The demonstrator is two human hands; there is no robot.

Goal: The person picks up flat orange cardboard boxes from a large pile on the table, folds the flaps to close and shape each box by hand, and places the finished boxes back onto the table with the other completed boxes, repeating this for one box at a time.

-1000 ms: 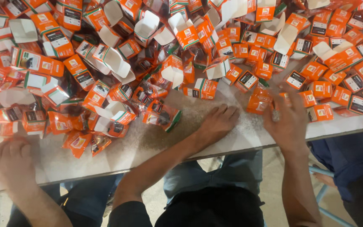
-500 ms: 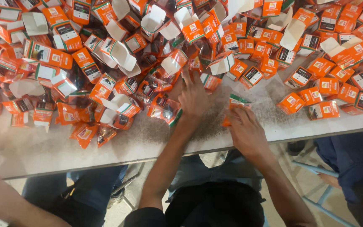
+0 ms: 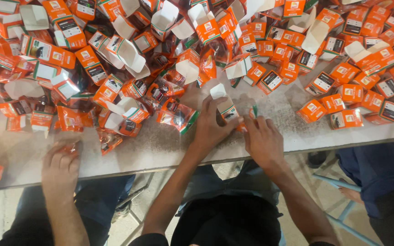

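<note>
Both hands meet at the counter (image 3: 160,146) edge: left hand (image 3: 210,130) and right hand (image 3: 263,141) pinch one small open box (image 3: 226,107) between their fingers. Closed boxes (image 3: 343,98) lie to the right; many open boxes (image 3: 128,52) and sachets (image 3: 176,114) remain.

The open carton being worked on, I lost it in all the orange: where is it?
In the head view the open carton lies centre, near the table's front edge, between the left hand and right hand, below the carton heap.
</note>
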